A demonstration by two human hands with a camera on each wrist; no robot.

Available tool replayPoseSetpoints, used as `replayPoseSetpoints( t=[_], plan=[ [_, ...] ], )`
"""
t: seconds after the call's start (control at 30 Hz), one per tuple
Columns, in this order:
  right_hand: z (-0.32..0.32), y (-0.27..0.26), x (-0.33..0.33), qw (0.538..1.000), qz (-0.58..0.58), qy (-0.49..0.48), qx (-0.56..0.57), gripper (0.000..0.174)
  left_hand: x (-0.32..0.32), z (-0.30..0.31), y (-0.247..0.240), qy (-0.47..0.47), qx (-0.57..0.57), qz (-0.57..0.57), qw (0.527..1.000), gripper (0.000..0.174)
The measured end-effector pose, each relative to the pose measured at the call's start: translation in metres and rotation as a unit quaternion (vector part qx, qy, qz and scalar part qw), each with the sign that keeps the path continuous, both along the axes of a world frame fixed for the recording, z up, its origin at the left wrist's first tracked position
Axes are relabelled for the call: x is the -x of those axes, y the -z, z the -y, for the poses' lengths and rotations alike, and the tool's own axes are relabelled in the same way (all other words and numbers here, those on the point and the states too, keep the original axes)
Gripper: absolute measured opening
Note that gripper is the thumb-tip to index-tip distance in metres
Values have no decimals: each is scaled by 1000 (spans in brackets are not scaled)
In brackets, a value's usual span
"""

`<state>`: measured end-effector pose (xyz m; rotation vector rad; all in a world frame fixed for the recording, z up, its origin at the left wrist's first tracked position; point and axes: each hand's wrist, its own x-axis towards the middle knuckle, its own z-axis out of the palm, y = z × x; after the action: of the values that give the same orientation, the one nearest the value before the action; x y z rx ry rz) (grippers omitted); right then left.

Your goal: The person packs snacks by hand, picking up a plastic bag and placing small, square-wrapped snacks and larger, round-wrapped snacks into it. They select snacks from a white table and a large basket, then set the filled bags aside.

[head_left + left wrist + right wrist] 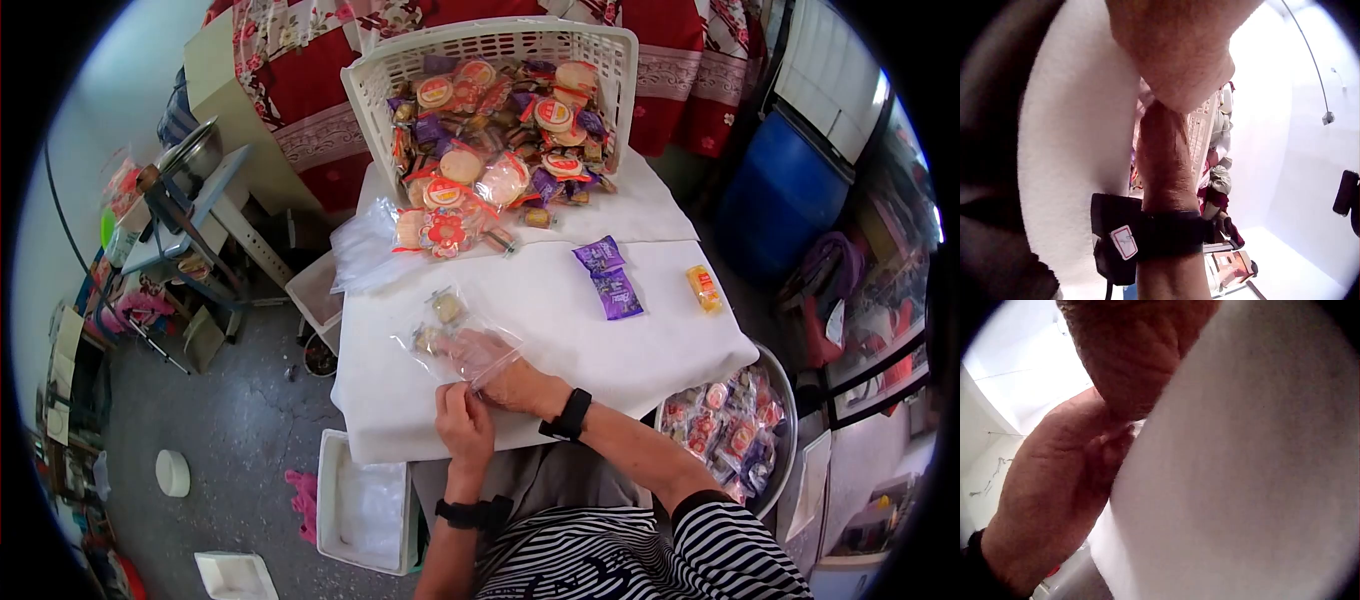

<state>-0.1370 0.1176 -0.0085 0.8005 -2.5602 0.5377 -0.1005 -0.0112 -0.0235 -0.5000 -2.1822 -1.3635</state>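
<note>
A clear plastic bag (pixel 500 345) lies over the near part of the white-covered table. My left hand (pixel 465 425) pinches its near edge between thumb and fingers. The right hand (pixel 500 372) is inside the bag, its fingertips by a small wrapped snack (pixel 430 341); whether they grip it is unclear. Another small wrapped snack (pixel 447 306) sits farther up in the bag. In the left wrist view, the left hand (pixel 1179 50) crosses in front of the right hand (pixel 1163 153). The right wrist view shows the right hand (pixel 1138 353) above the left (pixel 1054 459), fingers mostly hidden.
A tipped white basket (pixel 490 38) spills wrapped snacks at the table's back. Clear bags (pixel 375 250) lie to its left. Purple packets (pixel 612 280) and a yellow packet (pixel 703 288) lie on the right. A metal basin (pixel 790 440) of filled bags stands below right; a white bin (pixel 365 505) below left.
</note>
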Motion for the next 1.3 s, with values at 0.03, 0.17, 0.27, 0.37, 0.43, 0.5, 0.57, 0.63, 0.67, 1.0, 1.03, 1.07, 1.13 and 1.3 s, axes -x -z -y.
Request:
replayPoseSetpoints(
  t=[0.03, 0.17, 0.27, 0.37, 0.43, 0.5, 0.57, 0.63, 0.67, 1.0, 1.03, 1.07, 1.13, 1.3],
  plan=[
    [0, -1, 0, 1000, 0, 1, 1, 52, 0, 1, -1, -4, -7, -2, 1000, 18],
    [1, -1, 3, 995, -30, 19, -96, 54, 4, 2, 0, 6, -14, -28, 1000, 18],
    [11, -2, 15, 994, -16, 56, -94, 54, 2, 4, -2, 16, -20, 6, 1000, 18],
    [16, -2, 19, 995, 25, 68, -70, 51, 3, 5, 0, 1, -26, -2, 1000, 18],
    [15, -2, 10, 997, 32, 60, -41, 49, 3, 6, -2, -18, -17, -21, 999, 14],
    [4, -7, -11, 999, 27, -3, -36, 45, 6, 7, -2, -41, -14, -40, 998, 11],
    [-6, -32, -26, 989, 144, -39, -5, 29, 8, 11, 1, -53, 21, -46, 997, 13],
    [-22, -51, -43, 957, 271, -105, 11, 27, 9, 9, 6, -48, 27, -42, 998, 13],
    [-31, -67, -41, 952, 297, -64, 46, 19, 9, 8, 8, -43, 38, -40, 998, 14],
    [-90, -34, 136, 977, 76, 191, 57, 23, 11, 9, 16, -49, 97, -64, 992, 24],
    [-88, -29, 142, 973, 93, 205, 46, 31, 11, 9, 15, -50, 98, -64, 992, 24],
    [-87, -23, 147, 969, 110, 219, 34, 40, 11, 9, 15, -51, 100, -63, 992, 24],
    [-86, -18, 155, 964, 85, 250, 14, 34, 11, 9, 14, -50, 98, -66, 992, 23],
    [-97, -16, 159, 959, 42, 279, 8, 19, 12, 8, 7, -36, 88, -72, 993, 21]
  ],
)
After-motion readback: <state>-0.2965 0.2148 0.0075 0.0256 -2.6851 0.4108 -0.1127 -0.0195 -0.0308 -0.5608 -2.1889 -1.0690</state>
